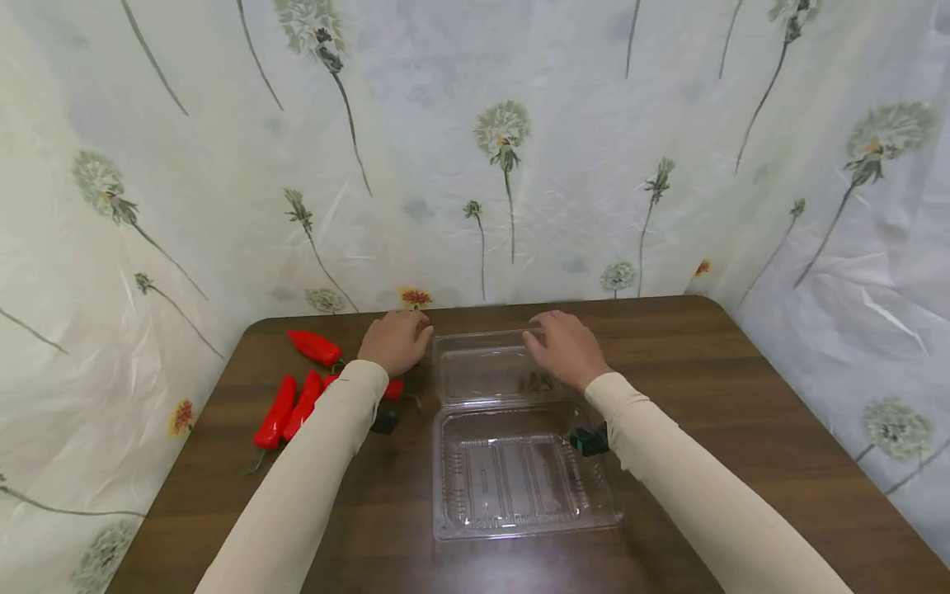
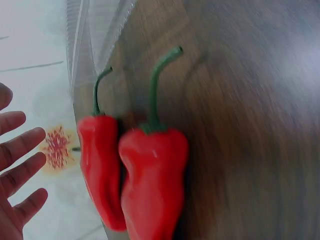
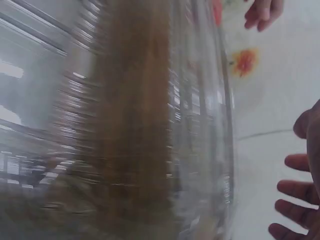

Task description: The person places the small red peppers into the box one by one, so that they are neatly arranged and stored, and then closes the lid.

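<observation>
A clear plastic clamshell box (image 1: 512,478) lies open on the table, its lid (image 1: 482,375) folded back toward the wall. Just left of the lid, my left hand (image 1: 395,341) hovers with nothing in it; its fingers are spread apart in the left wrist view. My right hand (image 1: 567,348) is over the lid's right side, and its fingers (image 3: 297,212) look separated and loosely bent around nothing. Several glossy red peppers with green stems, one of them a pepper (image 1: 278,412) near the table's left side, lie beside and partly behind my left forearm. Two peppers (image 2: 155,185) show closely in the left wrist view.
The brown wooden table (image 1: 705,371) meets a wall covering (image 1: 579,165) printed with dandelions at its far edge. Similar covering flanks both sides. Dark wrist-worn devices, such as the right one (image 1: 590,440), stick out from both wrists.
</observation>
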Demonstrator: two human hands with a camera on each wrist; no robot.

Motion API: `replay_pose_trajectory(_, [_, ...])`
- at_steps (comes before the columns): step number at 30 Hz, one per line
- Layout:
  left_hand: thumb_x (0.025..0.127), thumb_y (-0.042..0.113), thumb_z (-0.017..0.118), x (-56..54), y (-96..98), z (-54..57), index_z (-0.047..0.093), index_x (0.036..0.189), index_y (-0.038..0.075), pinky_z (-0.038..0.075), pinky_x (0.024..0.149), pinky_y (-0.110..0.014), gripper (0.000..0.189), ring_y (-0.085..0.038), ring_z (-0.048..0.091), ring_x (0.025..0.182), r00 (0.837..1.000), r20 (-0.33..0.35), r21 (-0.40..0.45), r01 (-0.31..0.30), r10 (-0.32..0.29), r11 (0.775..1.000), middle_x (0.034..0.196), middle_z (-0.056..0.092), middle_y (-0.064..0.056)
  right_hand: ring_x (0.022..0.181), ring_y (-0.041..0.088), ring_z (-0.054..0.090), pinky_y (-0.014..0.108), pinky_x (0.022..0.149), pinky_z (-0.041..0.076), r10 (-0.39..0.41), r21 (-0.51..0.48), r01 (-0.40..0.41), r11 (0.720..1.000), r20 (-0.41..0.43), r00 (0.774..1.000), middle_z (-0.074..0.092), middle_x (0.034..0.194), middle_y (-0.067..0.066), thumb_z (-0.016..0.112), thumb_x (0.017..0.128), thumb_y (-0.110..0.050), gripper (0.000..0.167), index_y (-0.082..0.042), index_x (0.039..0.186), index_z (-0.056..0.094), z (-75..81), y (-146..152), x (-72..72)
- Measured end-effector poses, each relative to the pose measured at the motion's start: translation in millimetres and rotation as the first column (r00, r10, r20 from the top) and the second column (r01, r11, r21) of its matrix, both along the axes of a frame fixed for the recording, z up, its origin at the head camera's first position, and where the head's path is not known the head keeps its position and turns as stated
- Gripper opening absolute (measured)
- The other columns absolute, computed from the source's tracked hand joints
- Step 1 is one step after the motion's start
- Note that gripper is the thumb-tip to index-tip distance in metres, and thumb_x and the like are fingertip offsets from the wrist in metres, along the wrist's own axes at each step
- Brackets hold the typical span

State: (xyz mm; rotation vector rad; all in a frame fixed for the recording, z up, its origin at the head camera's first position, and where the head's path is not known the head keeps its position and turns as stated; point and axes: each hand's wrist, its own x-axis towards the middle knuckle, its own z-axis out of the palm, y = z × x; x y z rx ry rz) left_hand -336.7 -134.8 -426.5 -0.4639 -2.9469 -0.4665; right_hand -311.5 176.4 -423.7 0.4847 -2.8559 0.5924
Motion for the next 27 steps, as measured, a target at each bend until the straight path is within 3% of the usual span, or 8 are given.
replay_pose_trajectory(3, [0.105, 0.036, 0.051, 1.6, -11.5, -1.3, 0.064, 0.13, 0.015, 0.045, 0.103, -0.053, 0.035, -0.032, 0.058, 0.121, 1.0, 0.001, 0.032, 0.004, -0.004, 0.999, 0.13, 0.066, -0.006, 0.13, 0.037, 0.052, 0.057, 0.105, 0.043, -0.008, -0.093, 0.012, 0.996, 0.053, 0.999, 0.055, 0.142, 0.018, 0.054, 0.104, -0.035, 0.05, -0.003, 0.141, 0.054, -1.0, 8.3, 22.7])
replay_pose_trajectory(8, [0.105, 0.037, 0.049, 2.4, -36.6, -1.8, 0.065, 0.13, 0.012, 0.052, 0.095, -0.051, 0.039, -0.031, 0.063, 0.111, 1.0, 0.007, 0.076, -0.007, 0.006, 0.997, 0.126, 0.068, -0.007, 0.143, 0.043, 0.035, 0.062, 0.112, 0.034, -0.071, -0.226, 0.117, 0.967, 0.201, 0.977, 0.032, 0.159, 0.023, 0.049, 0.104, -0.047, 0.075, 0.0, 0.158, 0.025, -0.5, 26.7, 71.3])
replay_pose_trajectory(12, [0.106, 0.038, 0.047, 1.3, -55.6, -1.4, 0.064, 0.132, 0.011, 0.053, 0.092, -0.05, 0.041, -0.029, 0.065, 0.109, 1.0, 0.015, 0.121, -0.012, 0.01, 0.993, 0.126, 0.068, -0.007, 0.138, 0.046, 0.043, 0.062, 0.106, 0.04, -0.092, -0.27, 0.177, 0.946, 0.299, 0.95, 0.035, 0.156, 0.028, 0.047, 0.102, -0.056, 0.087, 0.004, 0.158, 0.017, 1.6, 39.9, 106.3])
replay_pose_trajectory(17, [0.107, 0.038, 0.047, -0.1, -68.3, 1.3, 0.06, 0.136, 0.011, 0.052, 0.094, -0.051, 0.042, -0.03, 0.063, 0.114, 1.0, 0.027, 0.126, 0.01, -0.014, 0.992, 0.132, 0.064, -0.008, 0.094, 0.031, 0.07, 0.045, 0.08, 0.056, -0.122, -0.232, 0.223, 0.947, 0.382, 0.916, 0.067, 0.12, 0.02, 0.051, 0.101, -0.055, 0.082, 0.008, 0.15, 0.035, -2.7, 47.0, 135.5])
replay_pose_trajectory(21, [0.106, 0.039, 0.047, 0.1, -69.7, 2.6, 0.055, 0.142, 0.009, 0.048, 0.101, -0.053, 0.047, -0.034, 0.057, 0.125, 0.999, 0.037, 0.097, 0.027, -0.031, 0.995, 0.14, 0.058, -0.012, 0.058, 0.017, 0.061, 0.033, 0.054, 0.052, -0.093, -0.283, 0.26, 0.923, 0.492, 0.866, 0.069, 0.089, 0.005, 0.054, 0.1, -0.054, 0.071, 0.002, 0.144, 0.047, -14.9, 47.9, 149.9])
replay_pose_trajectory(23, [0.106, 0.04, 0.048, 0.5, -69.3, 3.0, 0.051, 0.145, 0.008, 0.045, 0.105, -0.055, 0.05, -0.035, 0.052, 0.13, 0.998, 0.047, 0.087, 0.034, -0.038, 0.996, 0.145, 0.054, -0.013, 0.053, 0.016, 0.056, 0.032, 0.049, 0.05, -0.067, -0.323, 0.268, 0.908, 0.517, 0.853, 0.065, 0.077, 0.003, 0.055, 0.1, -0.051, 0.061, -0.002, 0.137, 0.055, -21.6, 48.0, 154.6])
replay_pose_trajectory(25, [0.105, 0.041, 0.048, 0.6, -68.5, 3.0, 0.047, 0.148, 0.008, 0.042, 0.109, -0.055, 0.054, -0.036, 0.048, 0.135, 0.997, 0.059, 0.081, 0.039, -0.043, 0.996, 0.149, 0.05, -0.014, 0.048, 0.014, 0.052, 0.031, 0.044, 0.047, -0.049, -0.353, 0.265, 0.897, 0.517, 0.854, 0.062, 0.069, 0.001, 0.057, 0.101, -0.048, 0.051, -0.006, 0.129, 0.062, -27.3, 48.5, 157.9])
replay_pose_trajectory(27, [0.105, 0.043, 0.049, 0.9, -68.1, 2.6, 0.045, 0.15, 0.009, 0.039, 0.111, -0.055, 0.057, -0.036, 0.045, 0.138, 0.996, 0.072, 0.081, 0.043, -0.049, 0.996, 0.151, 0.048, -0.013, 0.045, 0.011, 0.047, 0.028, 0.043, 0.044, -0.034, -0.368, 0.233, 0.9, 0.473, 0.88, 0.056, 0.061, -0.001, 0.058, 0.102, -0.043, 0.042, -0.008, 0.122, 0.068, -32.1, 49.7, 160.1])
